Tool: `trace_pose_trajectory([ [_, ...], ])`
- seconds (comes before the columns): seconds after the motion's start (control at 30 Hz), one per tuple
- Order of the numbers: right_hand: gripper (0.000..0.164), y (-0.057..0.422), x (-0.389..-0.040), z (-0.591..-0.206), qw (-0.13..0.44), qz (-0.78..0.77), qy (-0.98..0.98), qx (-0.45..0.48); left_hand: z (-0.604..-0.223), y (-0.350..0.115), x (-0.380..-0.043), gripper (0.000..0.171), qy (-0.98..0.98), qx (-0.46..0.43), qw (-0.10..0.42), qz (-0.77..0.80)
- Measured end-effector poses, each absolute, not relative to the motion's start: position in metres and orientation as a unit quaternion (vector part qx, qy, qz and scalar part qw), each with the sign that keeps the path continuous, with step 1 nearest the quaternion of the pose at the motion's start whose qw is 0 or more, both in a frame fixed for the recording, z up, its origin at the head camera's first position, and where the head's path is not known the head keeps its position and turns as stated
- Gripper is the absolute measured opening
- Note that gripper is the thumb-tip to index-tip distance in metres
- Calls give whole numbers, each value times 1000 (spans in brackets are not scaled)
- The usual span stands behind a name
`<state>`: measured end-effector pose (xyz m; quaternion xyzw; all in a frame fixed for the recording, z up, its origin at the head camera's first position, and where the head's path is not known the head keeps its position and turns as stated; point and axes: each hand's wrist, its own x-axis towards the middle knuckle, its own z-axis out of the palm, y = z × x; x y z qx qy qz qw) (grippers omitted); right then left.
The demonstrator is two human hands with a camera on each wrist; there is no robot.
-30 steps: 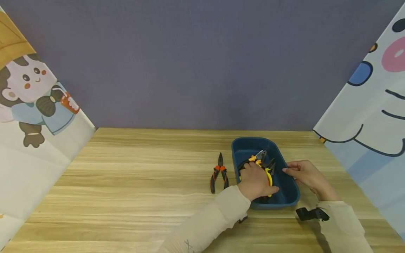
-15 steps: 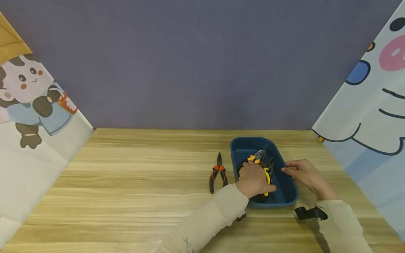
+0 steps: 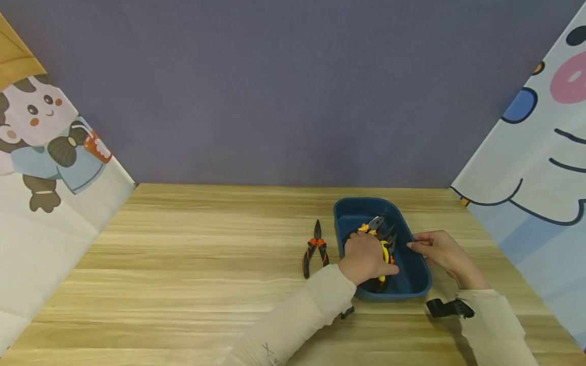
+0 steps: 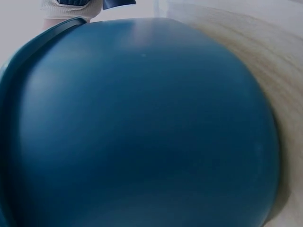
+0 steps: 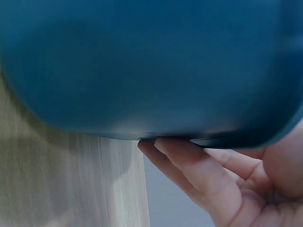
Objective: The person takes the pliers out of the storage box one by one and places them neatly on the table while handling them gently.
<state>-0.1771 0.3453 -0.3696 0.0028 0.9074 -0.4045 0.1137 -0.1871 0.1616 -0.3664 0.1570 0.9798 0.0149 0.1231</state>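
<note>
A dark blue plastic bin (image 3: 415,282) sits on the wood-grain table (image 3: 183,264), toward its right side. The person's left hand (image 3: 365,258) is down inside it, laid over a jumble of pliers, thumb spread toward the right wall — the fingertips are hidden, so I can't tell whether they grip anything. Past the fingers show slip-joint or combination pliers with orange-yellow trim (image 3: 369,227), and just beside the hand, yellow-handled pliers (image 3: 385,251). The right hand (image 3: 443,254) pinches the bin's right rim, thumb at the edge and fingers against the outer wall.

Just left of the bin, on the tabletop, lie black-and-orange needle-nose pliers (image 3: 317,249), tip pointing away from the person, handles spread. A black wrist camera (image 3: 450,308) is strapped at the right cream sleeve (image 3: 494,320). Behind stands a plain grey panel (image 3: 293,101) — cartoon-printed sheets (image 3: 55,137) flank it both sides.
</note>
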Motion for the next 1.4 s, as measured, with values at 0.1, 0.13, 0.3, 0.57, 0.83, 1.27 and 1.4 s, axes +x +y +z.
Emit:
trace_pose_trajectory([
  [0.1,51,345,-177,-370,110,-408,906,-1,-365,160,-187,72,979,165,115,20],
  [0.13,51,345,-177,-370,110,-410,905,-2,-365,160,-187,71,979,168,112,22],
  [0.3,48,345,-177,-371,105,-423,900,-9,-362,157,-185,65,977,184,101,23],
  [0.57,47,345,-176,-370,106,-415,904,-5,-353,151,-181,54,974,203,89,40],
  [0.83,47,346,-176,-370,106,-405,908,-6,-340,143,-175,50,966,243,62,56],
  [1.27,48,345,-176,-371,100,-410,907,0,-328,127,-172,48,967,239,61,57],
  [1.4,49,344,-176,-371,101,-405,909,0,-328,120,-174,49,970,224,68,58],
])
